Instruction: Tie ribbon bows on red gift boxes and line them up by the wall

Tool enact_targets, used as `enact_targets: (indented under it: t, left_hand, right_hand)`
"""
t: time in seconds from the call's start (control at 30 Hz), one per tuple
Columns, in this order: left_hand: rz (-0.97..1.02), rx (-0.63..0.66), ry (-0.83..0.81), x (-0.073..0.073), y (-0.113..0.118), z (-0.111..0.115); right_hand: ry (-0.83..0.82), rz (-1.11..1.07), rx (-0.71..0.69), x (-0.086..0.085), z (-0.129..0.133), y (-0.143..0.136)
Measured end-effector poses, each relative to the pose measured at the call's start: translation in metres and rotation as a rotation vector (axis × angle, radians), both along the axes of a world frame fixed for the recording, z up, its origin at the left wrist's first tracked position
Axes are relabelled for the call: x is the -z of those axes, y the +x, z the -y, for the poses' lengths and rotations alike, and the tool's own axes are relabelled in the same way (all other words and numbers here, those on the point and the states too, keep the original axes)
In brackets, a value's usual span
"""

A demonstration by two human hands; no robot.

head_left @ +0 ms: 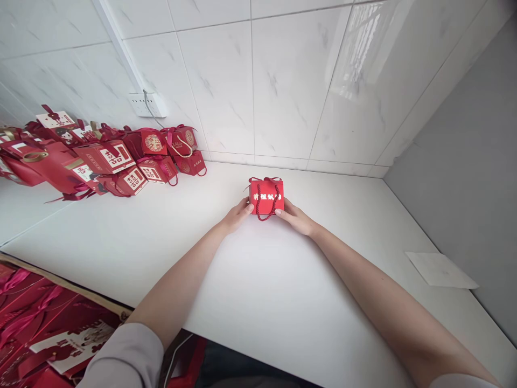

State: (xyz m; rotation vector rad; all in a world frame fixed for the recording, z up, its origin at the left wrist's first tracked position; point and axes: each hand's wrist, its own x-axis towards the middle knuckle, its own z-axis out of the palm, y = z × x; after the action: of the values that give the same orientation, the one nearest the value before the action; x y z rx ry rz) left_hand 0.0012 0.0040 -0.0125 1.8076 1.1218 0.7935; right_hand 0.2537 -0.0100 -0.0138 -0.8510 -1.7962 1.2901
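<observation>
Head view: one small red box (pixel 267 201), white lettering across the near face, is standing upright at or just over the far middle of the white table (pixel 250 280); whether its base is touching the top is impossible to tell. One twisted dark-red cord (pixel 264 219) is looping down over that face; one ribbon (pixel 275 179) is lying along the upper edge. Left hand (pixel 237 216): thumb pressing the lower left of the near face, the fingers bending round the side, partly hiding behind it. Right hand (pixel 298 218): thumb lying on the lower right corner, the other fingers wrapping the opposite side, their tips not showing. Both hands are thus clasping the box between them. Handling, by judgement: the piece is looking like light, folded card, fairly stiff at the edges, prone to denting if squeezed mid-face, perhaps a little slick; the low side corners are offering the firmest hold, the cord a soft second one. Also listed: one heap of red boxes and bags (pixel 105 156), sitting on the table at the left; one socket (pixel 147 105) on the tiled wall (pixel 291 81), a cable running from it; one white sheet (pixel 441 270), lying near the right edge; more red bags (pixel 52 302), crowding below the table's near left edge.
</observation>
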Motion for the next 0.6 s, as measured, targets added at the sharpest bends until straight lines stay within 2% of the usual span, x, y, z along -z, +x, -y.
enact_targets:
  t: [0.33, 0.6]
  left_hand:
    - [-0.056, -0.007, 0.009, -0.0026, 0.0006, 0.0017]
    - [-0.02, -0.002, 0.017, -0.0005, -0.0004, -0.0001]
  right_hand:
    - [0.015, 0.0, 0.025, 0.0059, -0.0052, -0.0011]
    - [0.004, -0.008, 0.006, -0.0001, 0.0, 0.0007]
